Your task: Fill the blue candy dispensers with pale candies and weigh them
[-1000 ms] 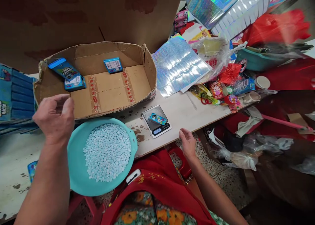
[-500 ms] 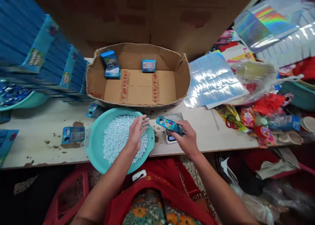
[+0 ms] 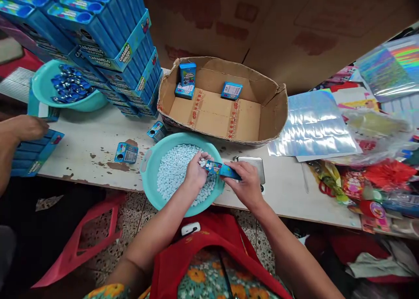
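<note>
In my right hand (image 3: 245, 176) is a small blue candy box (image 3: 225, 170), tipped sideways so its round opening faces my left hand. My left hand (image 3: 195, 172) is cupped around some pale candies (image 3: 203, 162) right at that opening. Both are above a turquoise basin (image 3: 147, 176) filled with many more small pale candies (image 3: 172, 172). A small scale (image 3: 258, 164) with a metal top lies behind my right hand, partly covered by it.
Behind the basin stands an open cardboard box (image 3: 209, 135) with several blue boxes inside. Two more lie at left, one of them here (image 3: 126, 152). Stacked candy boxes (image 3: 121, 59) rise beside a basin of blue pieces (image 3: 94, 102). Another person's hand (image 3: 28, 128) is at far left.
My right hand has brought the candy box left from above the scale to my left hand, tilting it. My left hand has curled around candies. The view has swung left.
</note>
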